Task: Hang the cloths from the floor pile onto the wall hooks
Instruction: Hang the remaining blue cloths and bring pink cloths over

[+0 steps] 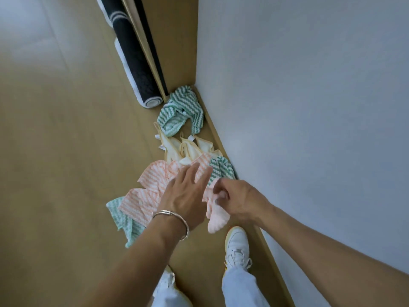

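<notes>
The pile (177, 165) of cloths lies on the wooden floor (55, 151) along the foot of the white wall (309, 107), against its wood-toned skirting board (215, 131).

At the far end sits a crumpled green-and-white striped cloth (181, 109), its weave ribbed in zigzag bands. Just nearer are several cream cloths (186, 149), smooth, edged in yellow trim and folded into pointed shapes, with small hanging loops and white tags. Nearer again, peach-and-white striped cloths (143, 196) overlap one another. A second green striped cloth (221, 169) is tucked against the skirting on the right, and a third green striped cloth (122, 220) sticks out from under the peach ones on the near left.

The right hand (241, 200) is curled, pinching a pale pink cloth (218, 218) between thumb and fingers. The soft, bunched fabric hangs down from the grip, above the near end of the pile. The left hand (188, 191) is spread flat with straight fingers over the peach cloths, just beside the right hand. Whether it touches them cannot be told. A silver bangle (174, 218) circles its wrist.

A rolled black mat (135, 63) with a white backing lies on the floor beyond the pile, beside a wooden door frame (172, 41). Near the bottom, two white sneakers (238, 244) and pale blue jeans (241, 289) show.
</notes>
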`<state>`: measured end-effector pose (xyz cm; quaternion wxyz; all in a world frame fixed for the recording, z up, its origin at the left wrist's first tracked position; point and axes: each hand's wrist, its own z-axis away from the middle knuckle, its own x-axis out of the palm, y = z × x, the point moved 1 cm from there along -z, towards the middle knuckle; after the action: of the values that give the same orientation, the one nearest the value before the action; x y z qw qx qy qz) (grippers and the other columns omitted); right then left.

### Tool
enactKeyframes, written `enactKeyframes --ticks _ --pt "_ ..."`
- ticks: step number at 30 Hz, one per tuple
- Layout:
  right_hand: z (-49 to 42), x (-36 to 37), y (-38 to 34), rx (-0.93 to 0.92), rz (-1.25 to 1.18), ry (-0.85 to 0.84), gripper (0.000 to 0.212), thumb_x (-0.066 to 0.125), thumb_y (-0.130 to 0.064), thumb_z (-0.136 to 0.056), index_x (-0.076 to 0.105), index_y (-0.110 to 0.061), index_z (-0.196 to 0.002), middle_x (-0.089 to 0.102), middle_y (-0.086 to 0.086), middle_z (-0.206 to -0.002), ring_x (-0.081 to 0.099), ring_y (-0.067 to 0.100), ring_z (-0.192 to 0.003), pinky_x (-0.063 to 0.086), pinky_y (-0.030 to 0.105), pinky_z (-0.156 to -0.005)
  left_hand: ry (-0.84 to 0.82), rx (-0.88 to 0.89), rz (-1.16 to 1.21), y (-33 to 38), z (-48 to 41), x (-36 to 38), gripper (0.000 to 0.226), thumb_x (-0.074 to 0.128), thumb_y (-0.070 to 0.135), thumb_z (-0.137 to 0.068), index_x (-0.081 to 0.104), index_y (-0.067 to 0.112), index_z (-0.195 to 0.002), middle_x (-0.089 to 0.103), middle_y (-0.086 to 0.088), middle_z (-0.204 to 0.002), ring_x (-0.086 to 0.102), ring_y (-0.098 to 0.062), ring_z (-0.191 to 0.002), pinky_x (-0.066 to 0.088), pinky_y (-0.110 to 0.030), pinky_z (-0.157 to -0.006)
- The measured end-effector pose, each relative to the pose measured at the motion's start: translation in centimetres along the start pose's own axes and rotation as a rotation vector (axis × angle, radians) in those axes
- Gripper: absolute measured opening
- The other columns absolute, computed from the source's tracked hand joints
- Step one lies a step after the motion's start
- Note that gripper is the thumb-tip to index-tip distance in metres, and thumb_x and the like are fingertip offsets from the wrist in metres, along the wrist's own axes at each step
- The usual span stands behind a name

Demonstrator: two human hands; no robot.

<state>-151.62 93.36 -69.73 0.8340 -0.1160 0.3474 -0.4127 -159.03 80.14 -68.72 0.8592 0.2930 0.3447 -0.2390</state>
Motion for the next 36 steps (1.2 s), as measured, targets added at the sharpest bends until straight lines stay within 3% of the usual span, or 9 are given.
enactKeyframes --ticks 3,6,10,15,19,23,26,30,36 --pt "4.9 -4.0 -5.2 -0.104 -0.005 0.037 0.019 0.053 -0.03 -0.092 0.048 -0.022 -0.109 0.062 -0.003 -0.106 0.059 0.017 -0.094 0.052 0.034 -0.084 -0.039 0.108 -0.133 2.0 2.5 -7.6 0.055 0.055 0.042 -0.086 0.037 0.024 -0.135 0.026 -0.001 -0.15 0.018 -0.021 -0.141 0.023 -0.035 -0.112" --pt "10.9 -8.4 -10.0 -0.13 0.027 0.098 0.017 0.052 -0.028 -0.092 0.046 -0.022 -0.107 0.058 -0.003 -0.107 0.056 0.016 -0.095 0.049 0.031 -0.083 -0.095 0.147 -0.229 4.3 5.9 -15.7 0.031 0.052 0.046 -0.087 0.063 0.022 -0.104 0.061 -0.001 -0.114 0.053 -0.02 -0.113 0.043 -0.033 -0.094" --pt "19.4 -14.8 -15.6 -0.079 0.057 0.255 0.024 0.052 -0.024 -0.091 0.056 -0.018 -0.113 0.062 0.002 -0.111 0.058 0.02 -0.101 0.043 0.028 -0.079 -0.107 0.283 -0.236 8.9 12.4 -26.5 0.013 0.057 0.032 -0.083 0.059 0.02 -0.088 0.06 0.001 -0.089 0.054 -0.02 -0.088 0.037 -0.023 -0.068" --pt "29.9 -18.5 -21.5 0.056 0.239 0.312 0.02 0.037 -0.013 -0.092 0.05 -0.011 -0.077 0.062 0.012 -0.102 0.052 0.024 -0.086 0.041 0.031 -0.075 -0.013 0.427 -0.343 13.6 23.0 -36.9 0.031 0.058 0.029 -0.079 0.037 0.019 -0.058 0.039 0.006 -0.061 0.041 -0.018 -0.064 0.029 -0.024 -0.052" --pt "38.4 -19.6 -25.6 0.11 0.219 0.321 0.02 0.039 -0.013 -0.093 0.043 -0.018 -0.074 0.057 0.002 -0.085 0.051 0.021 -0.081 0.037 0.027 -0.062 0.032 0.449 -0.382 13.9 31.5 -43.2 0.026 0.056 0.021 -0.075 0.037 0.018 -0.058 0.039 0.004 -0.06 0.035 -0.014 -0.055 0.03 -0.025 -0.053" --pt "47.0 -20.3 -28.6 0.059 0.109 0.367 0.017 0.038 -0.018 -0.096 0.05 -0.015 -0.084 0.059 0.002 -0.096 0.053 0.02 -0.086 0.04 0.031 -0.074 0.182 0.53 -0.404 15.7 37.6 -47.1 0.022 0.042 0.002 -0.073 0.034 0.02 -0.063 0.039 0.006 -0.062 0.035 -0.014 -0.059 0.027 -0.027 -0.051" --pt "53.3 -20.4 -29.1 0.09 0.042 0.446 0.02 0.041 -0.026 -0.096 0.06 -0.017 -0.094 0.063 -0.003 -0.105 0.058 0.017 -0.095 0.043 0.031 -0.079 0.256 0.583 -0.394 18.8 40.4 -48.2 0.023 0.039 0.005 -0.081 0.047 0.027 -0.083 0.053 0.008 -0.081 0.051 -0.019 -0.081 0.041 -0.029 -0.068" --pt "62.5 -18.8 -27.6 0.172 -0.065 0.53 0.027 0.044 -0.026 -0.095 0.066 -0.021 -0.11 0.065 -0.006 -0.115 0.06 0.014 -0.102 0.047 0.031 -0.088 0.214 0.729 -0.463 25.8 44.5 -47.4 0.038 0.035 0.007 -0.088 0.056 0.029 -0.112 0.055 0.004 -0.1 0.052 -0.018 -0.092 0.042 -0.028 -0.08" --pt "77.0 -13.1 -21.6 0.381 -0.125 0.723 0.027 0.048 -0.014 -0.087 0.066 -0.025 -0.103 0.065 -0.005 -0.11 0.06 0.017 -0.101 0.049 0.036 -0.091 0.24 1.005 -0.706 37.5 52.3 -42.0 0.02 0.039 0.008 -0.087 0.049 0.021 -0.075 0.046 0.009 -0.066 0.05 -0.022 -0.078 0.042 -0.03 -0.072"
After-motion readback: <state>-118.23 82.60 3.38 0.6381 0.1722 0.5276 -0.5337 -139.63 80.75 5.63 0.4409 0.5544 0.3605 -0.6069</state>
